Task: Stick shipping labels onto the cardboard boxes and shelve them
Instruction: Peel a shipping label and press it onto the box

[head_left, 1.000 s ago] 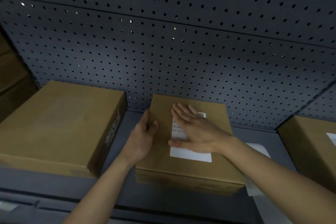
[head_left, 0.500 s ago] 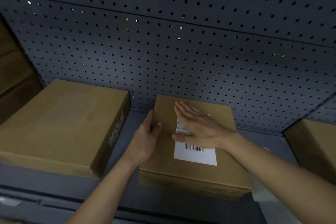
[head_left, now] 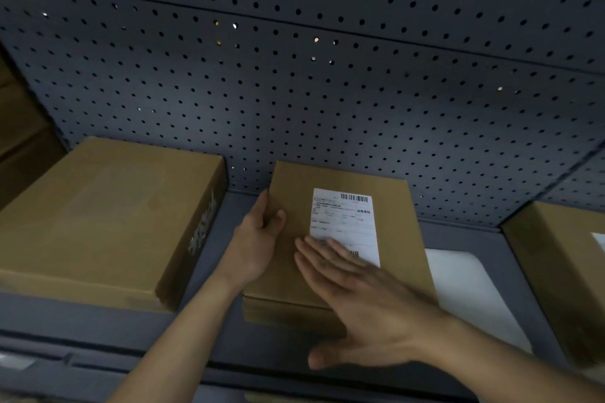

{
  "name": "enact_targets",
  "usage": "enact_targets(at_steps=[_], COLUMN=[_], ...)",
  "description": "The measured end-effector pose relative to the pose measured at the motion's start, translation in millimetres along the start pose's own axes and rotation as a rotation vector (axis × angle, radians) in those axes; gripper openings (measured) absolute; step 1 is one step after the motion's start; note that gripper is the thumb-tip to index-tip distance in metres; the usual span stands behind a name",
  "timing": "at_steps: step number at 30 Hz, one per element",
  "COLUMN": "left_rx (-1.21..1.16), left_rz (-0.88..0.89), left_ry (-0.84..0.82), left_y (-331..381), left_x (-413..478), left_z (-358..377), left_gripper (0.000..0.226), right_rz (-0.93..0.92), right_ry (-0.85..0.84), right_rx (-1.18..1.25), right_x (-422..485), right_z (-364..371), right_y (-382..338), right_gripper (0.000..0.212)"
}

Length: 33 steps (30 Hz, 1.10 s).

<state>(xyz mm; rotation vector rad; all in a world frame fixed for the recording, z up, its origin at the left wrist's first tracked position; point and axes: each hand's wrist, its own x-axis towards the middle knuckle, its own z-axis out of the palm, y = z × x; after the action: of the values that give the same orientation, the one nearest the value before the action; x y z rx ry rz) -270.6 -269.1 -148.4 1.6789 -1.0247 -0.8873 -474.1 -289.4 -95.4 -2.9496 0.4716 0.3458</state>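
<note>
A flat cardboard box [head_left: 294, 193] lies on the dark shelf [head_left: 229, 321], its far end near the pegboard back. A white shipping label [head_left: 343, 222] with barcodes is stuck on its top. My left hand [head_left: 258, 239] holds the box's left edge, thumb on top and fingers down the side. My right hand [head_left: 360, 298] lies flat with straight fingers over the near end of the box, fingertips on the label's lower edge.
A bigger cardboard box [head_left: 98, 222] sits to the left on the same shelf. Another box [head_left: 563, 255] with a white label stands at the right. A white sheet [head_left: 465, 288] lies between it and the middle box. A perforated panel [head_left: 327, 91] closes the back.
My right hand has slid along the label toward me, uncovering most of it. The left hand has stayed on the box's left edge.
</note>
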Motion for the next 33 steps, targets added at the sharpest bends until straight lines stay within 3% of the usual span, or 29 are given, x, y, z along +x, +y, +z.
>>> enact_targets(at_steps=[11, 19, 24, 28, 33], left_rx=[-0.039, -0.032, -0.033, -0.002, 0.02], left_rz=[-0.054, -0.048, -0.044, -0.009, -0.025], left_ry=[-0.008, 0.025, 0.02, 0.015, 0.02], left_y=[-3.1, 1.2, 2.6, -0.8, -3.4], left_x=[2.1, 1.4, -1.0, 0.7, 2.7], left_z=[-0.5, 0.9, 0.5, -1.3, -2.4], left_gripper=[0.056, 0.054, 0.051, 0.038, 0.046], right_rz=[0.289, 0.475, 0.475, 0.372, 0.344], right_ry=[-0.004, 0.033, 0.025, 0.023, 0.048], right_rx=[0.015, 0.108, 0.088, 0.114, 0.128], right_x=[-35.7, 10.5, 19.8, 42.2, 58.9], right_z=[8.4, -14.7, -13.9, -11.1, -16.7], right_y=[39.2, 77.9, 80.7, 59.1, 62.6], right_gripper=[0.109, 0.108, 0.113, 0.115, 0.111])
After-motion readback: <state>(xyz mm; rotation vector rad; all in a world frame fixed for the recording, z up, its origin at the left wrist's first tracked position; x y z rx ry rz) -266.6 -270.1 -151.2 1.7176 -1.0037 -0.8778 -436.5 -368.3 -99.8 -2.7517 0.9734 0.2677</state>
